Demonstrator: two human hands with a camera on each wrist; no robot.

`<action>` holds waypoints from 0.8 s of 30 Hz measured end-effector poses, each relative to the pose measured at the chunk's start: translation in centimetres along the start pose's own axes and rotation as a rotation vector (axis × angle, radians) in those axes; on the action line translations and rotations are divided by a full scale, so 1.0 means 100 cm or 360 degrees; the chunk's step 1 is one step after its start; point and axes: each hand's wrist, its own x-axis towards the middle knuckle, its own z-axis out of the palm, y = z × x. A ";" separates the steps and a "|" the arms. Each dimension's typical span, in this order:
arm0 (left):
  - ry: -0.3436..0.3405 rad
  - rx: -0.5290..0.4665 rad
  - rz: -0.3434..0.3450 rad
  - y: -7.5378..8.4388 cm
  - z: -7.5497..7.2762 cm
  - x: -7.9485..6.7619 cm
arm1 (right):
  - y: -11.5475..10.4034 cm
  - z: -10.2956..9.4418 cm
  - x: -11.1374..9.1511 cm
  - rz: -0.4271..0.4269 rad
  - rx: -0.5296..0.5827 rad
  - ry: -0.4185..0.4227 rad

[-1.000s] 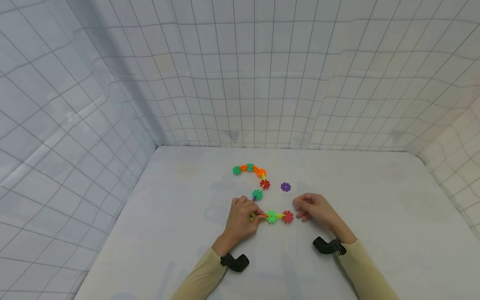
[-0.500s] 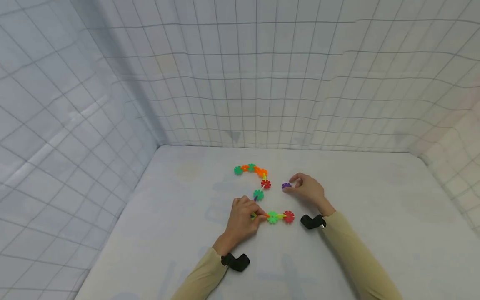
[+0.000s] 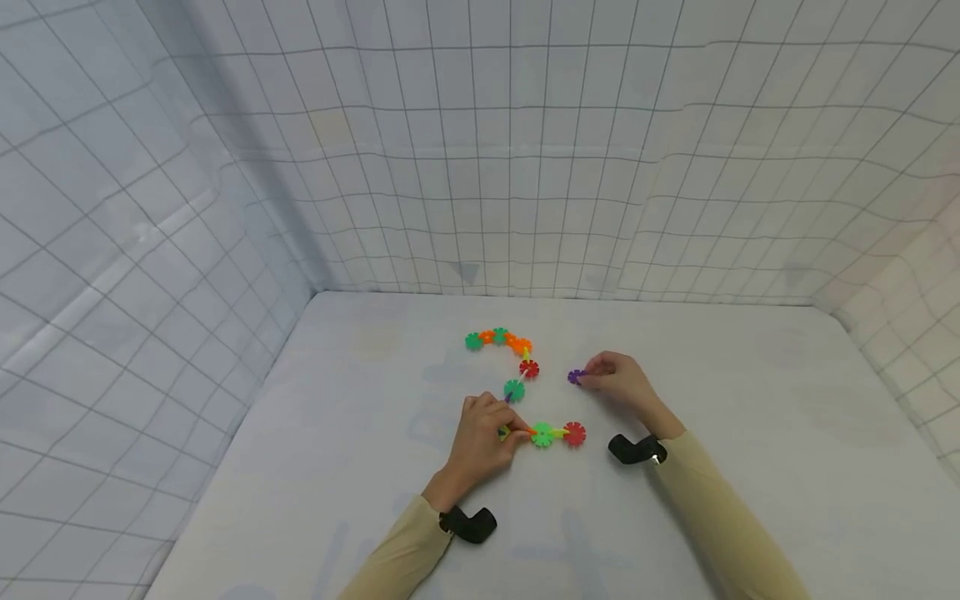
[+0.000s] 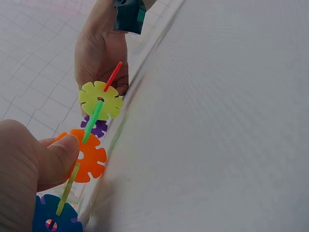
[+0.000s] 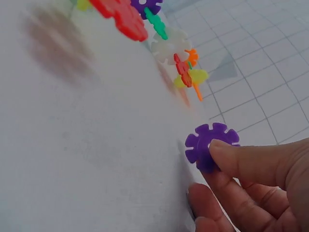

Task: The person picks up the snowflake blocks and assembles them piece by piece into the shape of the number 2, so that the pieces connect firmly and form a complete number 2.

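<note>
My left hand (image 3: 482, 435) holds a long chain of slotted flower-shaped plastic discs, pinching an orange disc (image 4: 94, 166) between thumb and fingers. On one side of that disc is a blue disc (image 4: 58, 215), on the other a green disc (image 4: 92, 122) seen edge-on. A yellow disc (image 4: 112, 104) and a red disc (image 3: 574, 434) finish that end. Up and to the right, my right hand (image 3: 624, 388) pinches a loose purple disc (image 5: 199, 144), thumb on its face and a finger behind. It is separate from the chain. Part of the chain hides behind my left hand.
Beyond my left hand the chain curves back across the white table (image 3: 712, 375), through a red disc (image 3: 529, 368) to a dark green end disc (image 3: 474, 341). Grid-patterned sheets (image 3: 562, 167) rise behind and at the sides. A black wrist camera (image 3: 468, 526) sits on each wrist.
My right hand has moved from beside the red end disc up to the purple disc and now pinches it, the disc turned from lying flat. My left hand stays on the chain.
</note>
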 end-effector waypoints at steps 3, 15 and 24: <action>-0.0001 -0.0004 -0.0007 0.000 0.000 0.000 | 0.005 -0.003 -0.007 0.0016 0.0190 -0.0057; 0.0024 0.0000 0.0023 -0.002 0.001 0.000 | 0.027 -0.004 -0.050 -0.0058 0.0591 -0.0284; -0.0021 0.0008 -0.0021 -0.001 0.001 -0.001 | 0.032 -0.002 -0.069 -0.0214 0.0532 -0.0321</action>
